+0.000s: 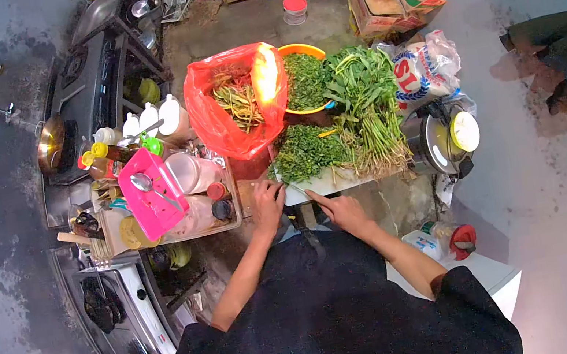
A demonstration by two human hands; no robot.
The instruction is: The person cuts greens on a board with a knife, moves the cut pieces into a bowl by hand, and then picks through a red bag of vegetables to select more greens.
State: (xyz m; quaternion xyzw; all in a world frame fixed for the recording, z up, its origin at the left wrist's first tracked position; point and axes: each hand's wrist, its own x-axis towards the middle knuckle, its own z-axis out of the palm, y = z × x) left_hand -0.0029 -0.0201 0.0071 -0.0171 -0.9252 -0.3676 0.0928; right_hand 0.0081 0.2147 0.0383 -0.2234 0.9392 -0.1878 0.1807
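My right hand [345,211] is closed round the handle of a knife [313,196], whose blade points up and left over the white cutting board [333,182]. At the board's left edge lies my left hand [269,200], its fingers curled together near the blade tip; what they hold is too small to make out. Chopped green leaves [305,151] are heaped on the board just beyond both hands. To the right of that heap is a big bunch of long-stemmed leafy greens [368,104], roots toward me.
Behind the board are a red plastic bag [209,126] of trimmings and a yellow-rimmed bowl [300,48] of cut greens. A pink tray [154,219] with spoons tops a crate of jars on the left. A rice cooker [429,146] stands right.
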